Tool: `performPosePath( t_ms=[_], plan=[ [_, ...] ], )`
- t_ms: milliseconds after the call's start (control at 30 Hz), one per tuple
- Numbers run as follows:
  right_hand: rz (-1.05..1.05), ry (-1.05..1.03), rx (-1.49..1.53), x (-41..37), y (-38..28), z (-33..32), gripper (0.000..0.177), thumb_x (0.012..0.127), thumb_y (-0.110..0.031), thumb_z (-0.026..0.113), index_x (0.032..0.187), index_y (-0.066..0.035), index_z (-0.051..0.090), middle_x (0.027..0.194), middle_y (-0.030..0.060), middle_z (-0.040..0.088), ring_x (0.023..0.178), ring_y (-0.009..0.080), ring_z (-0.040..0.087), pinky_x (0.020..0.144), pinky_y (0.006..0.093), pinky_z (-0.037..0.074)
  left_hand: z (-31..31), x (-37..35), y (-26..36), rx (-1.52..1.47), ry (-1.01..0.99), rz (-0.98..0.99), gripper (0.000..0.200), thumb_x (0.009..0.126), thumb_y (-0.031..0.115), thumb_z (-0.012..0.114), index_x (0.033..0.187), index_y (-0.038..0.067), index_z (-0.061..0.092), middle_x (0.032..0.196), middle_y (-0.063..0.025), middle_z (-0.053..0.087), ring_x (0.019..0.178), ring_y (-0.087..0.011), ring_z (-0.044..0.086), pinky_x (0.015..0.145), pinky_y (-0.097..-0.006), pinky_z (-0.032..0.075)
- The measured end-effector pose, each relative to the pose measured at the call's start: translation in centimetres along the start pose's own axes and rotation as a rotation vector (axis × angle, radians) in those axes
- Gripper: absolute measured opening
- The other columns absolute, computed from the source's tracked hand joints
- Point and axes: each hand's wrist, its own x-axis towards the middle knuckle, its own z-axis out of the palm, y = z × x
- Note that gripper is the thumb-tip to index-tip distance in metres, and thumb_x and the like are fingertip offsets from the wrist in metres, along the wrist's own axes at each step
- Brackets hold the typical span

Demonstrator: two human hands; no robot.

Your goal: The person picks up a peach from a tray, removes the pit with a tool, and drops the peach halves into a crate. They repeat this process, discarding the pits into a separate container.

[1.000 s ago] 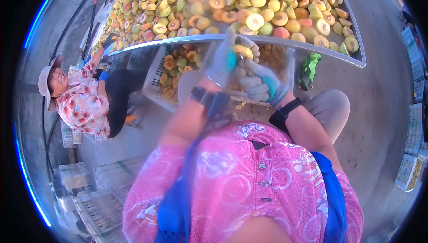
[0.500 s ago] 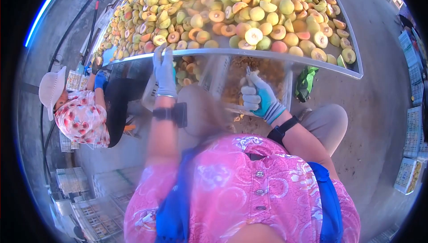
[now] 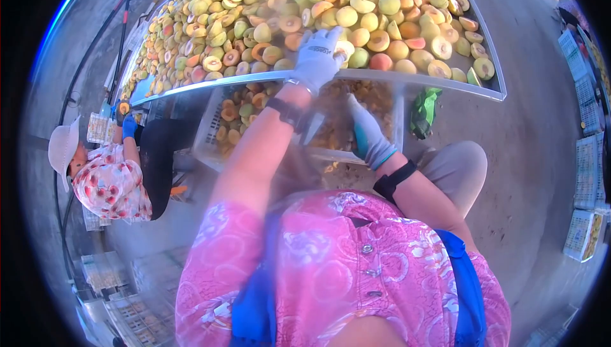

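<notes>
My left hand (image 3: 317, 59), in a pale grey glove, reaches over the table's front rim with its fingers stretched out on the fruit. A cut peach half (image 3: 344, 49) lies against its thumb side. More whole and halved yellow-orange peaches (image 3: 254, 13) cover the metal-rimmed table (image 3: 433, 86). Below the rim, my right hand (image 3: 370, 134), in a grey and teal glove, is turned edge-on above a white crate (image 3: 399, 124) of brownish pieces. Its fingers look closed; the small metal tool seen in them earlier is hidden now.
Another white crate (image 3: 207, 134) of peach halves stands beneath the table. A green bag (image 3: 424, 113) lies right of the crates. At left sits a co-worker (image 3: 111, 184) in a hat and blue glove. Stacked crates (image 3: 587, 175) line the right side; others (image 3: 105, 270) stand lower left.
My left hand has moved from the table rim rightward and up onto the peaches. The right hand has turned edge-on, and its metal tool no longer shows. The view has shifted slightly.
</notes>
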Motion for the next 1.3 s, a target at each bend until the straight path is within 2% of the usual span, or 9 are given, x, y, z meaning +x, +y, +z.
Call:
performPosePath(
  t_ms=[167,200,233,400,500,600,1033,1233,1300],
  plan=[
    [-0.132,0.073,-0.11,-0.7,-1.1,0.2,0.033,0.096,-0.048,0.053,0.101,-0.015,0.056,0.07,-0.0031,0.053,0.045,0.0081,0.044,0.037,0.0221,0.035,-1.4,-2.4,0.3,-0.239,-0.04,-0.236,0.051,0.08,0.032,0.068,0.123,0.007,0.059,0.113,-0.0179,0.058,0.105,-0.0337,0.057,0.094,-0.0428,0.045],
    [-0.079,0.046,-0.194,-0.5,-1.1,-0.4,0.046,0.097,-0.049,0.049,0.125,-0.013,0.054,0.092,-0.0023,0.056,0.072,0.0067,0.051,0.057,0.022,0.044,-1.3,-2.6,0.0,-0.33,0.038,-0.301,0.047,0.079,0.029,0.068,0.119,0.005,0.061,0.111,-0.0169,0.058,0.103,-0.0324,0.059,0.091,-0.0419,0.048],
    [-0.083,0.041,-0.189,-0.5,-1.2,-0.2,0.046,0.097,-0.049,0.049,0.125,-0.013,0.054,0.092,-0.0023,0.056,0.072,0.0067,0.051,0.057,0.022,0.044,-1.1,-2.7,-0.4,-0.421,0.116,-0.361,0.044,0.079,0.027,0.068,0.116,0.004,0.062,0.11,-0.0159,0.059,0.101,-0.0311,0.06,0.088,-0.0409,0.05],
    [-0.163,-0.073,-0.313,-1.8,-2.1,0.8,0.03,0.097,-0.043,0.052,0.102,-0.014,0.055,0.072,-0.0048,0.05,0.057,0.0055,0.045,0.047,0.0217,0.038,-1.6,-5.5,1.1,-1.888,0.222,-0.701,0.025,0.088,0.016,0.056,0.108,0.001,0.057,0.106,-0.0109,0.059,0.091,-0.0221,0.063,0.077,-0.0286,0.055],
    [-0.199,-0.086,-0.353,-1.8,-2.0,1.2,0.026,0.097,-0.04,0.053,0.1,-0.014,0.055,0.07,-0.0046,0.049,0.055,0.0051,0.045,0.046,0.0208,0.037,-3.2,-6.7,3.8,-1.468,0.13,-0.455,0.031,0.096,0.026,0.05,0.114,0.002,0.055,0.105,-0.0118,0.061,0.09,-0.0241,0.063,0.078,-0.0319,0.055],
    [-0.21,-0.067,-0.401,-2.0,-2.2,1.5,0.024,0.098,-0.038,0.052,0.099,-0.014,0.055,0.07,-0.0049,0.049,0.055,0.0047,0.046,0.046,0.0203,0.036,-3.8,-7.1,4.5,-2.146,0.038,-0.779,0.042,0.1,0.038,0.042,0.118,0.003,0.055,0.104,-0.0127,0.063,0.09,-0.0252,0.063,0.08,-0.0355,0.054],
    [-0.306,-0.063,-0.431,0.1,-1.3,0.4,0.036,0.1,-0.037,0.049,0.116,-0.005,0.056,0.084,0.0005,0.057,0.07,0.0083,0.051,0.062,0.0227,0.043,-2.1,-7.8,5.4,-2.157,0.107,-0.9,0.032,0.098,0.026,0.044,0.118,0.004,0.056,0.096,-0.01,0.06,0.083,-0.0223,0.06,0.077,-0.0326,0.052],
    [-0.494,-0.055,-0.632,1.5,0.0,-0.3,0.047,0.101,-0.044,0.045,0.116,-0.002,0.057,0.088,0.0031,0.057,0.075,0.0086,0.051,0.065,0.0234,0.044,-1.7,-7.7,5.9,-1.784,0.247,-0.648,0.031,0.098,0.03,0.045,0.111,0.005,0.057,0.093,-0.0086,0.061,0.081,-0.0196,0.06,0.073,-0.0317,0.052],
    [-0.356,-0.064,-0.606,0.4,-0.6,0.1,0.046,0.101,-0.044,0.044,0.115,-0.002,0.057,0.084,0.0023,0.057,0.071,0.0085,0.05,0.062,0.024,0.043,-1.9,-7.6,5.9,-1.894,0.239,-0.873,0.045,0.098,0.042,0.047,0.103,-0.001,0.059,0.096,-0.0141,0.064,0.084,-0.0261,0.064,0.08,-0.038,0.054]
  ],
)
